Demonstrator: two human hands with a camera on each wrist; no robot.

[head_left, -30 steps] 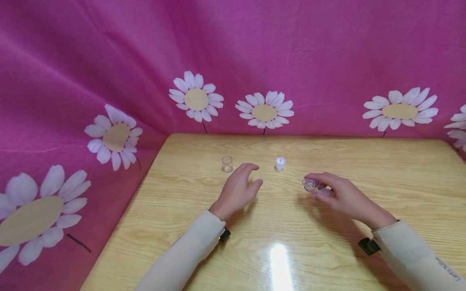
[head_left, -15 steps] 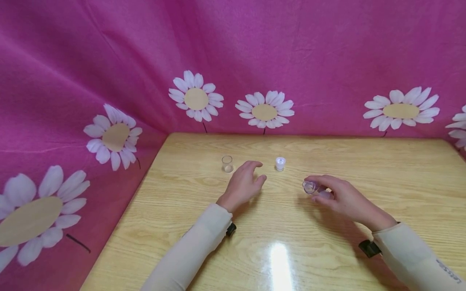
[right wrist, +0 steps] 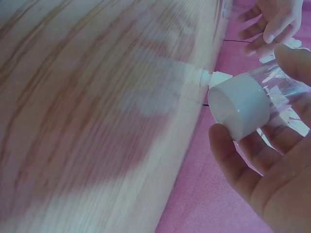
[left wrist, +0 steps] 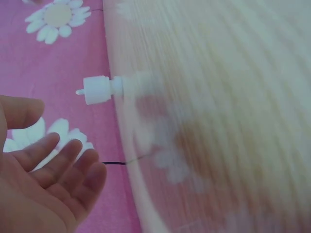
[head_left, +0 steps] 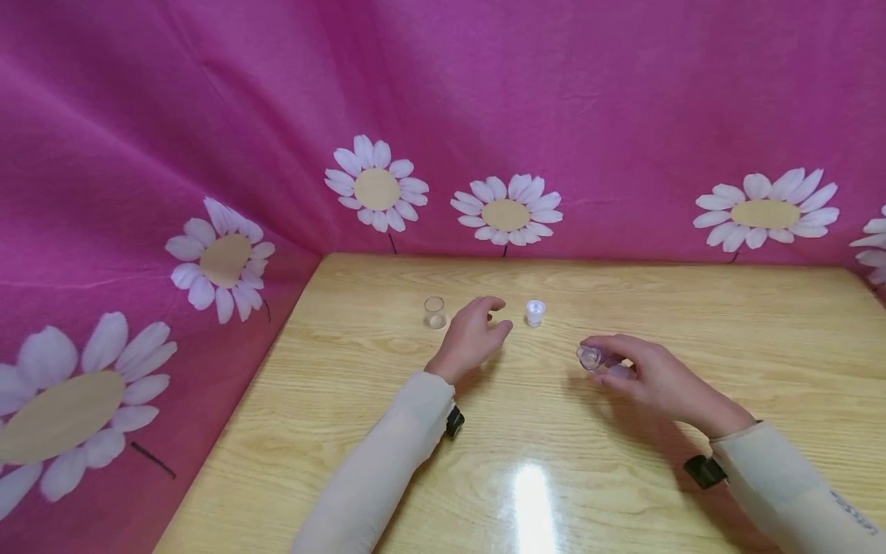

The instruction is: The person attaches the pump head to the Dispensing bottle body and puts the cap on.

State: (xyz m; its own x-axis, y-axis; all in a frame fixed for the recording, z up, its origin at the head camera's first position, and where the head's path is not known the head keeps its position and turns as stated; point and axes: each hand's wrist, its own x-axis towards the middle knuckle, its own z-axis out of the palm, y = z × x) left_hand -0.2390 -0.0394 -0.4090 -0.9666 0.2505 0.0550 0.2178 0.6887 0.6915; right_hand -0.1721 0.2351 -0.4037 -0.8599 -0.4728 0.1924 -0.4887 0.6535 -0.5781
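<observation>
My right hand (head_left: 657,377) holds a clear, see-through piece (head_left: 590,356) with a hollow white cylindrical end (right wrist: 240,104), thumb and fingers around it. In the right wrist view the white end points toward the table. My left hand (head_left: 472,335) holds nothing; its fingers are relaxed and slightly bent, with the thumb apart. It is between a clear cup (head_left: 434,314) and a small white piece (head_left: 535,312). The white piece stands upright and, in the left wrist view, shows a thin tip on a wide body (left wrist: 97,90) and a narrower base.
The wood-grain table (head_left: 388,277) reaches back to a pink cloth (head_left: 609,92) printed with white daisies, which also hangs along the left side. A bright reflection lies on the table's near part. Dark straps sit at both sleeve cuffs.
My left hand has moved right and slightly forward, away from the clear cup and closer to the small white piece. My right hand stays almost still with the clear piece.
</observation>
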